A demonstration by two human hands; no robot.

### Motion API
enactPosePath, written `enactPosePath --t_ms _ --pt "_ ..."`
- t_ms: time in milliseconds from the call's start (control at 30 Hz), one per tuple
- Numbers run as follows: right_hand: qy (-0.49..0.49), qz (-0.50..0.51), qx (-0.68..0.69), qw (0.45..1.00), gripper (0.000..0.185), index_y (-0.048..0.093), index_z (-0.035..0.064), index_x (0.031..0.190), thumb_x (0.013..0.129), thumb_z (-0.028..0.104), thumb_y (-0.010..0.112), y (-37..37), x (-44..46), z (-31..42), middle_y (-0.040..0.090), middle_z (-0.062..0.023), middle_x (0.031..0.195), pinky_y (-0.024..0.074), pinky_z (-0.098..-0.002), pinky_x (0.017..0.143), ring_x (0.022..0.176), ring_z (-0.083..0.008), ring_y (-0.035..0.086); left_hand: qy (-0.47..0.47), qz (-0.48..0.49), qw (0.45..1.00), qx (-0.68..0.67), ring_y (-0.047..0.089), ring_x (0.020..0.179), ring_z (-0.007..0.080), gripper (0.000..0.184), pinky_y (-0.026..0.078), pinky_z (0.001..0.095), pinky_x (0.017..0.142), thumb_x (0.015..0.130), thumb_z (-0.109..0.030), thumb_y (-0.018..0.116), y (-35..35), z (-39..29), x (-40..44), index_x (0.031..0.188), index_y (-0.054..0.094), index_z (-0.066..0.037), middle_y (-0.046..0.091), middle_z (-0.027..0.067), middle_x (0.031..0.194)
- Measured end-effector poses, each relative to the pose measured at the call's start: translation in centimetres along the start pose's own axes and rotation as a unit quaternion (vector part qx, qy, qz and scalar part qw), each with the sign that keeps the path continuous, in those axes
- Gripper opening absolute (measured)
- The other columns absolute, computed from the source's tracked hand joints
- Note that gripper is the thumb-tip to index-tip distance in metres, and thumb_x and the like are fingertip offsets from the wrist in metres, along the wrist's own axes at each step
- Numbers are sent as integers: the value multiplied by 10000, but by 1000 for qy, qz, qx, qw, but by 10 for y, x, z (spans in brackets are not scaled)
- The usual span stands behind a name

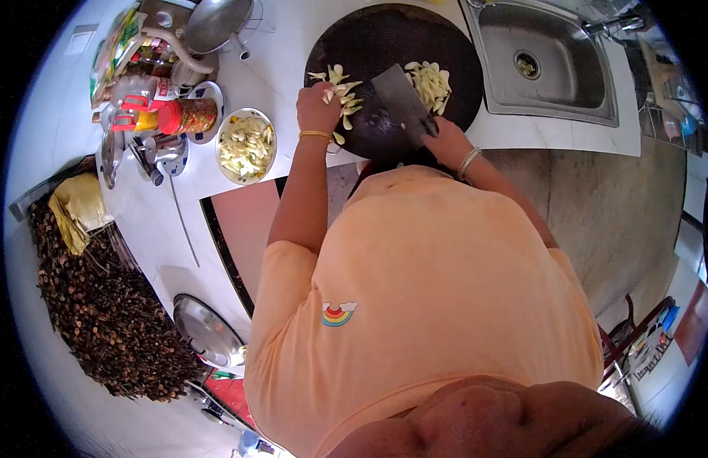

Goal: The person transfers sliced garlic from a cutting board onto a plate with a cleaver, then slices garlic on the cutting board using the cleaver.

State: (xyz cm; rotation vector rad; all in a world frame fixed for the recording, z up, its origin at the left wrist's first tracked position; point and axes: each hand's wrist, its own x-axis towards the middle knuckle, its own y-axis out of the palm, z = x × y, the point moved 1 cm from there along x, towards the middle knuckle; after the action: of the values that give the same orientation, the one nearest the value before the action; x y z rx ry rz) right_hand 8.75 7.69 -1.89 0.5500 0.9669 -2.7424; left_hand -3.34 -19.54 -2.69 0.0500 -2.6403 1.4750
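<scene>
Head view: we see a round, dark chopping board (369,38) reaching the white counter's (251,76) front edge, its right rim just beside the stainless-steel sink (548,95). Bare counter separates it from a round white bowl (251,182) of pale pieces. Left hand (318,109): fingers bent at a loose pale heap (347,99) on the board; we cannot tell whether they grip. Right hand (448,143): clamped on a broad grey metal cleaver (400,99), blade slanting leftward, between that heap and a second pale pile (429,85).

Pale, elongated pieces (348,102) lie loosely scattered at nine o'clock on a round, dark board (369,34); a denser heap (433,85) sits at three. Between them, a grey-bladed cleaver (398,95) slants, handle towards five.
</scene>
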Motion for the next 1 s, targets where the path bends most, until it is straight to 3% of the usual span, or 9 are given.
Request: enactPosePath --t_ms 67,433,500,533,700,733,867,967,1000 --pt "-1 -8 -12 1000 356 559 -62 994 828 247 620 -2 1 -1 631 -289 937 490 -488 821 919 -443 613 45 61 997 -4 604 907 319 265 498 425 818 763 -208 690 7 6 5 1009 693 -109 649 142 892" --pt "36 -74 -89 993 366 525 -70 1043 852 232 603 -15 -3 7 631 -317 954 498 -503 825 915 -455 622 41 24 999 -12 650 814 307 248 523 404 757 797 -263 695 -7 -36 26 943 690 -63 683 143 850" --pt "31 -74 -85 993 367 523 -67 1050 851 232 602 -13 -2 4 633 -316 953 499 -503 827 918 -455 622 -79 107 978 -157 664 822 305 255 522 393 776 794 -268 706 -10 -70 8 886 669 -33 682 148 844" --pt "22 -74 -83 994 368 521 -63 1056 851 232 601 -13 -1 4 634 -315 952 499 -504 828 922 -456 622 -27 133 976 -168 681 810 276 286 526 371 757 796 -296 721 12 -67 4 882 666 -28 699 138 844" --pt "23 -65 -59 996 365 517 -60 1057 843 222 604 -12 -8 11 638 -310 924 498 -505 816 896 -459 622 -100 258 949 -154 688 741 254 270 528 353 716 813 -277 708 68 -77 -31 879 697 -15 700 120 759" --pt "11 -66 -42 997 361 517 -60 1052 838 217 604 -10 -11 9 639 -309 920 497 -504 814 890 -460 622 -108 238 946 -190 678 670 193 288 533 316 647 839 -264 709 71 -74 -37 921 681 10 702 107 747" --pt "19 -50 -53 997 365 522 -65 1048 826 212 610 -9 -11 5 639 -308 916 496 -505 810 883 -459 622 -84 229 961 -133 673 657 171 260 531 305 615 847 -238 704 63 -76 -38 923 669 8 703 97 749" --pt "8 -54 -41 998 369 526 -68 1052 817 205 611 -10 -11 -3 641 -302 896 499 -501 797 872 -458 624 -114 232 947 -192 666 636 165 239 529 297 594 851 -226 705 66 -74 -39 892 650 3 700 93 739" --pt "-45 -43 -78 995 372 534 -69 1049 811 205 617 -11 -8 -8 643 -297 888 500 -493 794 864 -456 626 -116 234 946 -191 664 628 166 238 529 299 591 851 -228 706 65 -75 -39 880 642 -1 696 92 727"
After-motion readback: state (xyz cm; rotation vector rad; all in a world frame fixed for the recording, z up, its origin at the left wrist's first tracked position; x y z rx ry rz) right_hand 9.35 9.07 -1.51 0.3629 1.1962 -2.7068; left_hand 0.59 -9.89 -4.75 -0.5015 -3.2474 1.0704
